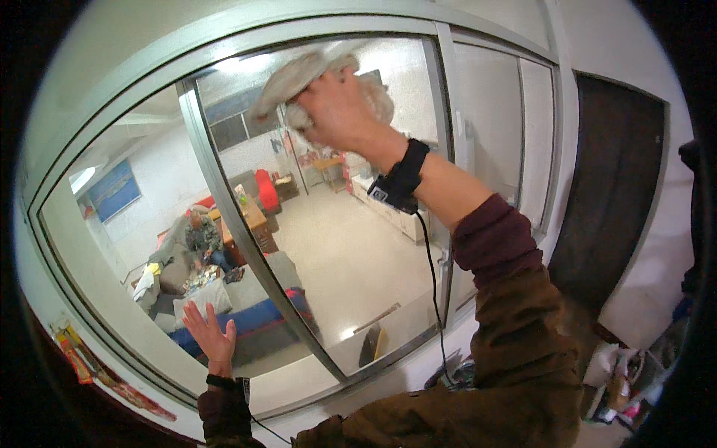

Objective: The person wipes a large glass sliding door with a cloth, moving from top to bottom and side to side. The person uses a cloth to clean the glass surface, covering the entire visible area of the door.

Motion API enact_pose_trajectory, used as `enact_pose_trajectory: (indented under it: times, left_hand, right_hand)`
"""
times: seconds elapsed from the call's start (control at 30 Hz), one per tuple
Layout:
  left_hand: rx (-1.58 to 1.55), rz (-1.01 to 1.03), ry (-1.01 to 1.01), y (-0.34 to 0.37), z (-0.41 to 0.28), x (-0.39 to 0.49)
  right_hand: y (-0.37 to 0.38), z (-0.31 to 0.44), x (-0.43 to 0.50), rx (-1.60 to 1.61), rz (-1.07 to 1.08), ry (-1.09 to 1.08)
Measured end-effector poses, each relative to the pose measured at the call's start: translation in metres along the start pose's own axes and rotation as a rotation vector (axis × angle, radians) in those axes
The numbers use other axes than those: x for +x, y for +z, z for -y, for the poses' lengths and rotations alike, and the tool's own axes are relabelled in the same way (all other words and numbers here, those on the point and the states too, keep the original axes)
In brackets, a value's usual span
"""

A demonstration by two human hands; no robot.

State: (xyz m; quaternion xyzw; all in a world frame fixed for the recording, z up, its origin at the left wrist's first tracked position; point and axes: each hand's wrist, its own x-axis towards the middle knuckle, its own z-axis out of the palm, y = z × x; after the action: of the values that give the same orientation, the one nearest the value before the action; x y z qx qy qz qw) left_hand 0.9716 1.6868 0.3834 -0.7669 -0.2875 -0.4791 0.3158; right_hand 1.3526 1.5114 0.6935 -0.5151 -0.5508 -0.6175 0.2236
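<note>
My right hand [341,109] grips a crumpled whitish cloth [294,78] high up against the glass pane [347,252] of a sliding window; parts of the cloth look blurred. Below it, on that wrist, sits a black strap with a small device [395,187] and a hanging cable. At the lower left, my left hand [211,333] is raised with fingers spread, holding nothing, at the left pane; whether its palm touches the glass I cannot tell. A metal window frame bar [246,224] slants between the two hands.
Through the glass, a person [203,238] sits on a grey sofa beside a wooden table [252,221]. A white cabinet [392,215] stands beyond the window. To the right are a dark door [608,185] and piled items [619,386] on the floor. Red and yellow packets [75,355] lie at the lower left.
</note>
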Motion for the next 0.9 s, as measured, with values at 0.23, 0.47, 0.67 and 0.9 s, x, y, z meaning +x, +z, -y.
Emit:
enact_pose_trajectory:
  times: [0.23,0.47,0.67,0.9]
  left_hand:
    - [0.001,-0.006,0.004,-0.003,-0.002,0.001]
    - [0.016,-0.010,0.011,-0.004,-0.003,0.001]
    - [0.040,0.010,0.000,-0.008,-0.006,0.001]
    - [-0.095,-0.040,-0.064,-0.011,-0.024,0.010]
  right_hand:
    - [-0.021,-0.022,0.076,0.090,-0.332,-0.013]
    - [0.000,-0.036,0.117,0.089,-0.208,-0.099]
    - [0.012,-0.159,0.054,0.202,-0.227,0.054]
    - [0.011,-0.257,-0.002,0.228,-0.141,0.358]
